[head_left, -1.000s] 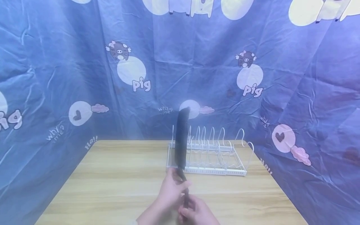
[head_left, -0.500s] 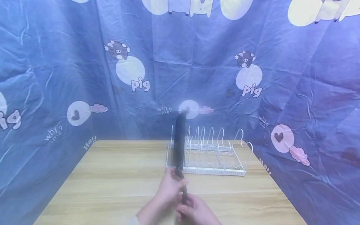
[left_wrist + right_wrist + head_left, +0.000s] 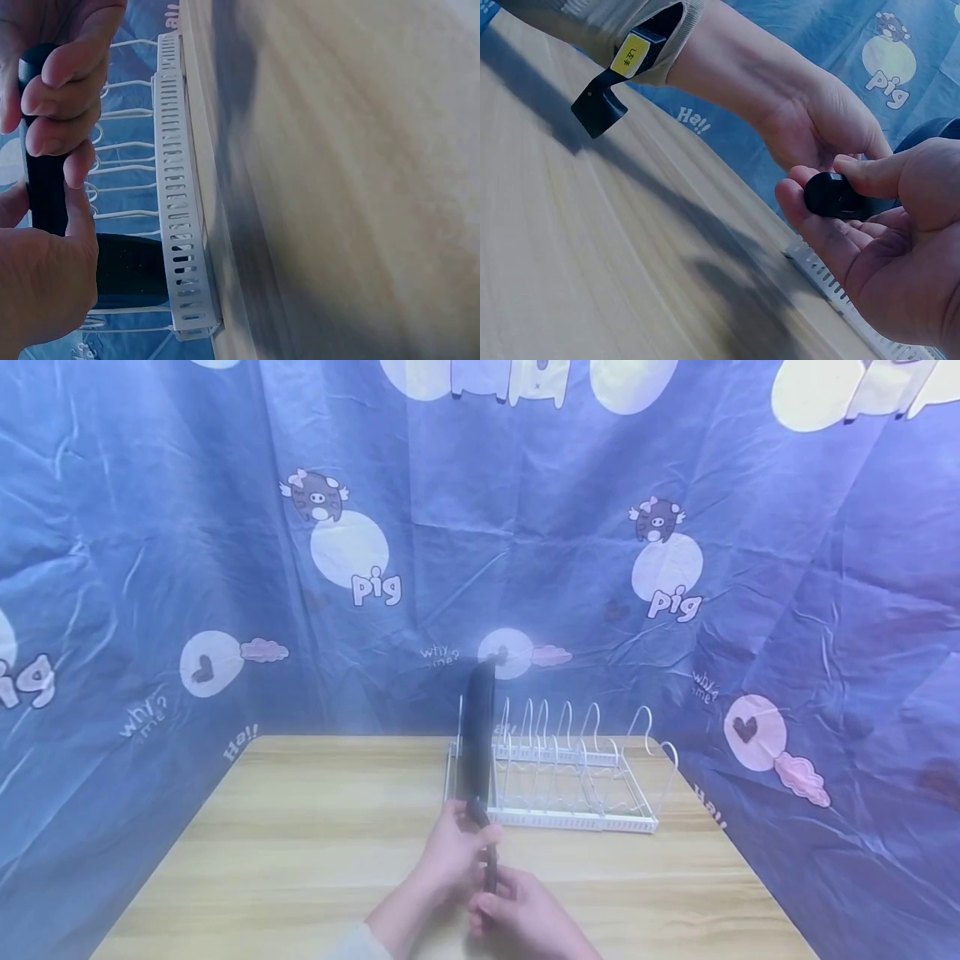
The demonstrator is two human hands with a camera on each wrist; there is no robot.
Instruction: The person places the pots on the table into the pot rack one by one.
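A black frying pan stands on edge in the head view, its face turned sideways and its handle pointing back toward me. My left hand grips the handle close to the pan body. Behind it, my right hand holds the rear of the handle, thumb on top; the rounded handle end shows in the right wrist view. The pan body overlaps the left end of a white wire rack. In the left wrist view, the dark pan body shows behind the rack's slotted rail, among its wires.
Several curved white wire dividers rise from the rack toward the right. The rack stands at the back right of a wooden table. A blue printed cloth hangs around the table on the back and both sides.
The pan has shifted slightly left, and its top edge sits a little lower. Both hands have moved slightly forward with the handle, keeping their grip.
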